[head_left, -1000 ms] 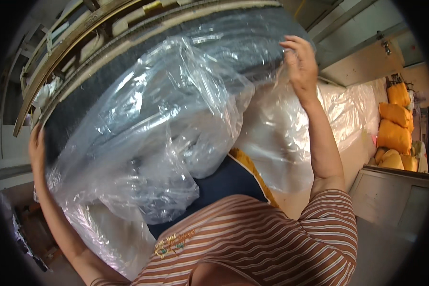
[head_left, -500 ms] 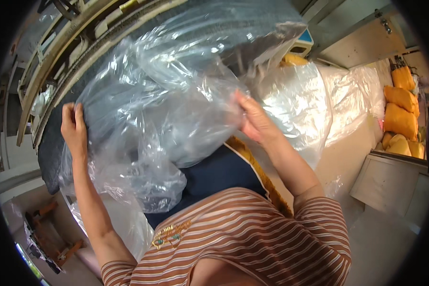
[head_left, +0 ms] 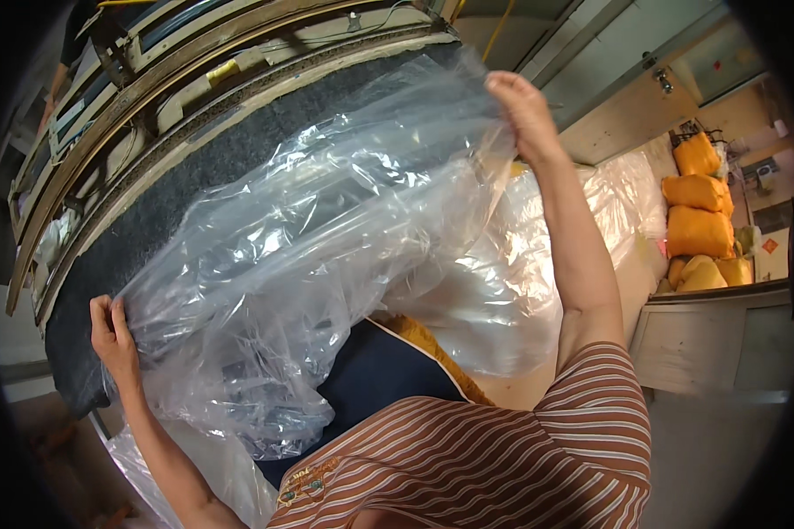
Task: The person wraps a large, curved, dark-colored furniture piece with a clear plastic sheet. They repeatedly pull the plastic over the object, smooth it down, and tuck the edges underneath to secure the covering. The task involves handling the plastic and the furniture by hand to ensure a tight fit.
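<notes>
A large clear plastic sheet (head_left: 300,220) stretches between my two hands over a dark grey padded surface (head_left: 141,229). At the left, my left hand (head_left: 115,339) pinches one edge of it with bent fingers. My right hand (head_left: 525,115) is raised at the far right, its fingers closed on the opposite corner. Loose folds of the sheet sag toward my body, over a dark navy cloth (head_left: 388,366) with a mustard-coloured edge (head_left: 432,344) at my lap.
A machine frame with curved rails (head_left: 88,159) runs along the far left side. More shiny clear plastic (head_left: 494,291) lies to the right. Several orange-yellow bundles (head_left: 699,231) are stacked beyond an opening, beside a pale cabinet (head_left: 688,344).
My right hand has moved up and away, drawing the sheet out straighter across the dark surface. My left hand has shifted slightly down and left, still gripping its edge.
</notes>
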`<action>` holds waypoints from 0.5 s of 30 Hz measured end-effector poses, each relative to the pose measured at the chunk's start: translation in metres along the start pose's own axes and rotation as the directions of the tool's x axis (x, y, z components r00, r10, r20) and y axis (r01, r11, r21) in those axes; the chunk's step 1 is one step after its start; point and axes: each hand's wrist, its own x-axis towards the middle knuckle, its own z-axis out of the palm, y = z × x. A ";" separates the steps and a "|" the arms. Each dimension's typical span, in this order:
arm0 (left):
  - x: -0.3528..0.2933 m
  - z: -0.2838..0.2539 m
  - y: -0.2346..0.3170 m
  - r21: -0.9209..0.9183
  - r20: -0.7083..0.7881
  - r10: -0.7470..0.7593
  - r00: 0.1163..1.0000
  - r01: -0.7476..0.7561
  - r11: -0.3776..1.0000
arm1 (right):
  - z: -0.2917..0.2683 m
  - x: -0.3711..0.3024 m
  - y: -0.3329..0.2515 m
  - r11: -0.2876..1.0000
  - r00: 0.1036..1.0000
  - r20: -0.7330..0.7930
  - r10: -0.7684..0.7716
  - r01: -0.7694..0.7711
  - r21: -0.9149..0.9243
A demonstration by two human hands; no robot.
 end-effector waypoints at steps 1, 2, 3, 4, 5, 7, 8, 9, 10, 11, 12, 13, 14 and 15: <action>0.000 -0.001 -0.003 -0.018 0.024 -0.014 1.000 0.014 1.000 | 0.006 0.006 0.022 0.971 0.994 -0.054 -0.100 0.086 -0.223; -0.002 0.001 -0.002 -0.024 -0.005 -0.017 1.000 0.017 1.000 | 0.004 0.009 0.029 0.924 0.989 -0.003 -0.149 0.138 -0.355; -0.001 0.003 -0.003 -0.035 -0.003 -0.011 1.000 0.011 0.999 | 0.000 0.014 0.032 0.877 0.973 -0.028 -0.229 0.194 -0.440; -0.001 0.001 -0.003 -0.033 0.003 -0.010 1.000 0.010 0.999 | 0.006 0.012 0.031 0.824 0.953 -0.039 -0.300 0.238 -0.514; -0.001 0.000 -0.003 -0.032 0.009 -0.009 1.000 0.009 0.999 | 0.012 0.010 0.030 0.762 0.928 -0.043 -0.370 0.277 -0.585; -0.003 0.001 -0.005 -0.046 0.009 -0.036 0.999 0.036 0.998 | 0.021 0.009 0.016 0.509 0.862 0.084 -0.500 0.371 -0.777; -0.004 0.001 -0.008 -0.058 0.005 -0.047 0.999 0.047 0.997 | 0.026 0.008 0.009 0.313 0.782 0.214 -0.585 0.461 -0.830; -0.005 0.002 -0.009 -0.071 0.000 -0.059 0.998 0.059 0.996 | 0.031 0.009 0.007 0.100 0.687 0.353 -0.635 0.527 -0.844; -0.004 0.002 -0.010 -0.061 0.015 -0.047 0.999 0.048 0.997 | 0.035 0.012 0.015 0.207 0.735 0.390 -0.555 0.575 -0.791; -0.003 0.002 -0.011 -0.050 0.034 -0.033 0.999 0.034 0.998 | 0.039 0.015 0.030 0.319 0.772 0.429 -0.469 0.601 -0.732; -0.002 0.001 -0.012 -0.040 0.052 -0.019 0.998 0.021 0.999 | 0.041 0.017 0.041 0.431 0.793 0.475 -0.382 0.607 -0.667; -0.004 -0.005 -0.018 -0.016 -0.036 -0.013 0.999 0.012 1.000 | 0.052 0.011 0.039 0.396 0.803 0.487 -0.344 0.594 -0.700; -0.008 -0.013 -0.029 0.011 -0.131 -0.002 0.991 0.004 1.000 | 0.064 0.001 0.031 0.359 0.808 0.499 -0.312 0.587 -0.726; -0.012 -0.024 -0.041 0.040 -0.223 0.012 0.975 -0.003 0.999 | 0.073 -0.009 0.026 0.320 0.813 0.511 -0.279 0.580 -0.749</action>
